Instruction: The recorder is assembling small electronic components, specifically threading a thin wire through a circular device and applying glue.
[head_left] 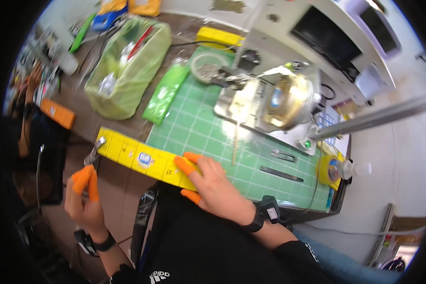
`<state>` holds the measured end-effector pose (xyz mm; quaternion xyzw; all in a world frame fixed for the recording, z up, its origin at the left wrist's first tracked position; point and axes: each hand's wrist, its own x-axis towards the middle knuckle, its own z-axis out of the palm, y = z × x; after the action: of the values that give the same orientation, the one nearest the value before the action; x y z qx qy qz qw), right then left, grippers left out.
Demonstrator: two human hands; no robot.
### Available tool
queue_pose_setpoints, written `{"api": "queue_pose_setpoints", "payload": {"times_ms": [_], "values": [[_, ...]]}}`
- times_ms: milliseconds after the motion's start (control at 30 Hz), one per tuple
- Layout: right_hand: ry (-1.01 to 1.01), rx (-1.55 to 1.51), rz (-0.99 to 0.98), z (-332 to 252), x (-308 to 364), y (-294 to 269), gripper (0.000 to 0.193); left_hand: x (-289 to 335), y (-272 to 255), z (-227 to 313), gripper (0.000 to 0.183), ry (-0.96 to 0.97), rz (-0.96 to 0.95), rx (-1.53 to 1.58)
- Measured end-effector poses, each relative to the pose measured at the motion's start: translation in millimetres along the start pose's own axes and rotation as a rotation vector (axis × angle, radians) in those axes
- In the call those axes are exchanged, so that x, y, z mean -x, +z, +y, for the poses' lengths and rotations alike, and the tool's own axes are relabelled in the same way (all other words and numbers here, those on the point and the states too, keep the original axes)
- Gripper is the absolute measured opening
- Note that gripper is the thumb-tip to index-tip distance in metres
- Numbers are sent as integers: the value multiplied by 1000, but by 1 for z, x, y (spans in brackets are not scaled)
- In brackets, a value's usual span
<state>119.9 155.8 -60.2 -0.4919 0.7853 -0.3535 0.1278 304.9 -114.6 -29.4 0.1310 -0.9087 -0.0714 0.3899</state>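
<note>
The person's left hand (85, 201) is pinching a small silver thing (93, 151) with orange-covered fingertips. The silver thing is showing at the left end of a long yellow strip (137, 155); whether they are touching, nobody can tell. The right hand (222, 189) is holding the strip near its other end, with orange-covered fingers closing on it. The strip is slanting by the near left corner of a green mat (199, 137). Little snips (283, 155) and a dark flat tool (281, 173) are lying on the mat, to the right.
</note>
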Motion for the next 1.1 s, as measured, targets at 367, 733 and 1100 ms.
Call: {"api": "queue_pose_setpoints", "payload": {"times_ms": [367, 733, 1100], "values": [[68, -70, 43, 23, 73, -97, 44, -113, 54, 180, 29, 195, -684, 1819], [492, 43, 239, 58, 130, -158, 38, -165, 124, 263, 24, 660, -991, 1776], [517, 160, 106, 60, 92, -145, 63, -159, 114, 227, 19, 523, -745, 1877]]}}
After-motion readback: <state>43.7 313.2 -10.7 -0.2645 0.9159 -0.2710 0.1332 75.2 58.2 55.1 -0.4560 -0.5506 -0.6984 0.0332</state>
